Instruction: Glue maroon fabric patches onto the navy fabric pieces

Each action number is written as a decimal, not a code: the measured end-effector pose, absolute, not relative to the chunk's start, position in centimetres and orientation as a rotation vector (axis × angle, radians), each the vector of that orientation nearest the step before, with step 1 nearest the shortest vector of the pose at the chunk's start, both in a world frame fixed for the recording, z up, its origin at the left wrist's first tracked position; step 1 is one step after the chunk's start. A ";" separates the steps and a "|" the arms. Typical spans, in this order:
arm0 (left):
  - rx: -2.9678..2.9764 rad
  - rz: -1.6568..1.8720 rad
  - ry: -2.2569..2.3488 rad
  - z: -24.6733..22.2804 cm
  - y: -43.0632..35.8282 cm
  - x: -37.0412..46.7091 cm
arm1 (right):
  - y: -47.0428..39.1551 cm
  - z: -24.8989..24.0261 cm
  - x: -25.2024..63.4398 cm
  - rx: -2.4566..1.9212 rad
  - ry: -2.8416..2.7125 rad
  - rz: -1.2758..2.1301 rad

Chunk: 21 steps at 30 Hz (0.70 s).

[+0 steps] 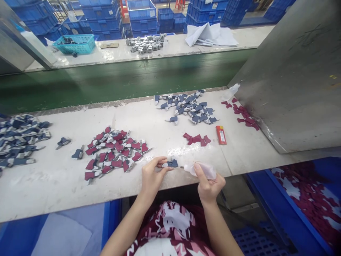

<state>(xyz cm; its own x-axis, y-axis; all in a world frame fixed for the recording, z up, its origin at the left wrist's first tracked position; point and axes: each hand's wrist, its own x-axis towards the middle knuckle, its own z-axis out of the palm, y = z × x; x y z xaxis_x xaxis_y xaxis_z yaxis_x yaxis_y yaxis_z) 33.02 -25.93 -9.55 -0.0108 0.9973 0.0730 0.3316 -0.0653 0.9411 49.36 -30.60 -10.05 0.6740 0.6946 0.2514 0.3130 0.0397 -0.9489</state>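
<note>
Near the table's front edge, my left hand [153,174] pinches a small navy and grey piece [172,163] between thumb and fingers. My right hand [209,183] is wrapped round a translucent squeeze bottle [206,170], its thin nozzle pointing left at the piece's right end. Whether the tip touches the piece is too small to tell. Just behind lie several loose maroon pieces [197,139] and a red and yellow box [221,135]. A pile of maroon and grey pieces [114,151] is left of my left hand, and navy and grey pieces [190,106] lie farther back.
Another navy pile [18,138] is at the far left. Maroon pieces [246,115] and a clear plastic item [231,92] lie by a metal panel [301,81] at the right. A green ledge [133,80] runs behind the table [61,188]. A blue bin [295,220] stands lower right.
</note>
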 end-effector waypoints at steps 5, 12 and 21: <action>1.546 1.137 1.423 -9.4 -25.9 32.8 | -31.0 -10.5 50.1 -1.521 -0.815 0.461; 1.687 1.238 1.370 -9.5 -25.8 32.6 | -28.4 -9.9 51.2 -1.255 -0.826 0.736; 1.758 1.225 1.379 -9.7 -26.0 31.3 | -23.3 -9.8 47.5 -1.388 -1.151 0.819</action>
<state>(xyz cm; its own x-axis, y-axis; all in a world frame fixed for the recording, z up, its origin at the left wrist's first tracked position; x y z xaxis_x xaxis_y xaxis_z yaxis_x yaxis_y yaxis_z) 31.32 -26.02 -9.69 0.0422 0.9518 0.3040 0.4141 -0.2935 0.8616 47.46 -23.27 -9.81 0.2883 0.9489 0.1280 0.1902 0.0743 -0.9789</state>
